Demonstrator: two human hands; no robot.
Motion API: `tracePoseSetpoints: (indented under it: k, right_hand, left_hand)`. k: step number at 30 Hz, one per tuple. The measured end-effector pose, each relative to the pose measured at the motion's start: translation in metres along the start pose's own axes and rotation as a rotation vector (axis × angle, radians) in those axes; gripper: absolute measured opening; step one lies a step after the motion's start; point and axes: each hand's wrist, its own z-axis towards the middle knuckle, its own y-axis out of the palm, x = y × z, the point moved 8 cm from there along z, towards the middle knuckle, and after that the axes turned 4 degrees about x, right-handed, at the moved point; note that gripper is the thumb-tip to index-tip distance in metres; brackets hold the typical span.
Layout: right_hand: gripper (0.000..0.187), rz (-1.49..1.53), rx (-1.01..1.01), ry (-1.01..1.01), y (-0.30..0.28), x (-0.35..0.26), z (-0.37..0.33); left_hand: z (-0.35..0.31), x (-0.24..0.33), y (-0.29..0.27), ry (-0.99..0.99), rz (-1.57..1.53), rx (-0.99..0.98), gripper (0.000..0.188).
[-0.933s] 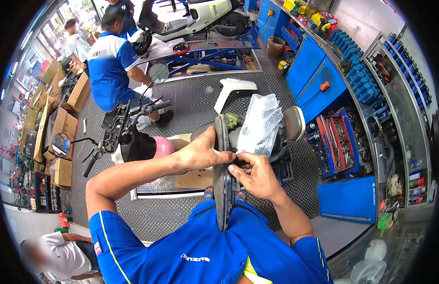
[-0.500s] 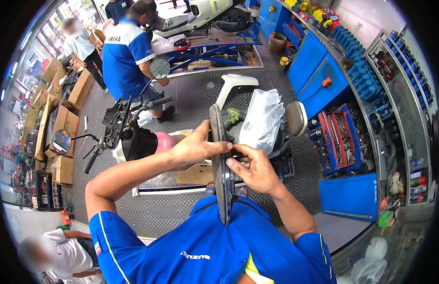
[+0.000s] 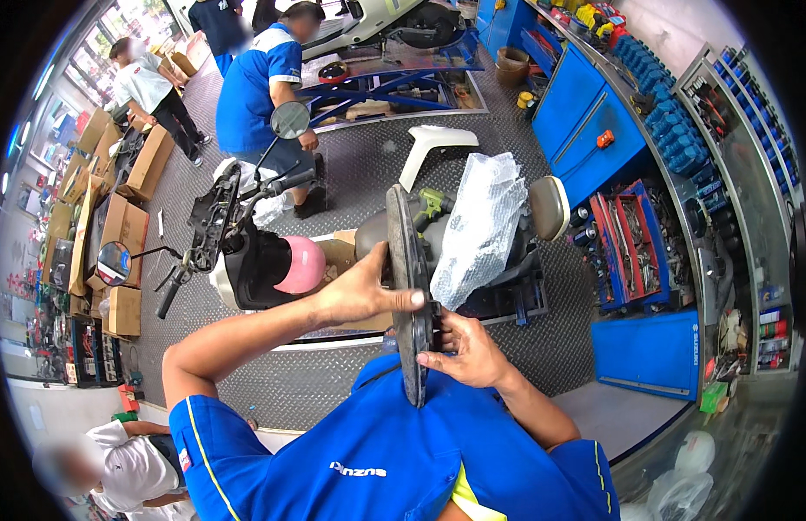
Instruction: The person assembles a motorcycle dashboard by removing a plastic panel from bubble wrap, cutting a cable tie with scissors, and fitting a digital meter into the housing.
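A long, narrow dark panel (image 3: 405, 252) stands on edge in front of my chest, its lower end close to my blue shirt. My left hand (image 3: 355, 291) grips its left side, thumb across the edge. On the other side my right hand (image 3: 472, 352) is closed on the lower half, thumb pressed against the panel and fingers curled behind a small black bracket-like part. Beyond my hands stands a partly stripped scooter with bare handlebars (image 3: 234, 213). Past the panel lie a green power drill (image 3: 431, 204) and a sheet of bubble wrap (image 3: 479, 230).
A rounded pink object (image 3: 300, 265) sits behind the scooter's front. A white curved panel (image 3: 431, 139) is farther off. At right are a tool tray (image 3: 629, 247) and blue cabinets (image 3: 598, 139). A co-worker (image 3: 255, 95) bends near another scooter; cardboard boxes (image 3: 121, 230) line the left.
My right hand has slid down the panel, and the left hand has lowered slightly. The panel stays upright in both hands. The co-worker has shifted right and bent lower.
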Motion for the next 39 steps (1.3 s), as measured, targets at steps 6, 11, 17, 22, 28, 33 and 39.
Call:
tracePoseSetpoints:
  k: [6, 11, 17, 22, 28, 33, 39]
  right_hand:
    - [0.088, -0.140, 0.059, -0.018, -0.001, -0.006, -0.004]
    - [0.105, -0.026, 0.041, 0.025, 0.009, 0.008, -0.004]
    - [0.106, 0.020, 0.055, 0.058, 0.013, 0.013, -0.002]
    - [0.094, 0.052, 0.115, 0.063, 0.011, 0.015, -0.002]
    - [0.085, 0.002, 0.108, 0.113, 0.008, -0.004, 0.005]
    - [0.062, -0.046, 0.149, 0.068, 0.003, -0.014, 0.007]
    - [0.062, -0.089, 0.027, 0.102, -0.005, -0.020, 0.014]
  left_hand:
    - [-0.011, 0.000, 0.017, 0.020, 0.031, 0.000, 0.128]
    - [-0.014, -0.018, 0.016, -0.045, -0.049, 0.034, 0.132]
    - [-0.018, -0.029, 0.014, -0.072, -0.068, 0.049, 0.123]
    - [-0.020, -0.034, 0.014, -0.094, 0.008, 0.062, 0.123]
    - [-0.022, -0.037, 0.017, -0.063, 0.033, 0.086, 0.123]
    - [-0.020, -0.037, 0.022, -0.036, 0.047, 0.065, 0.123]
    - [-0.020, -0.026, 0.029, -0.029, 0.069, 0.021, 0.126]
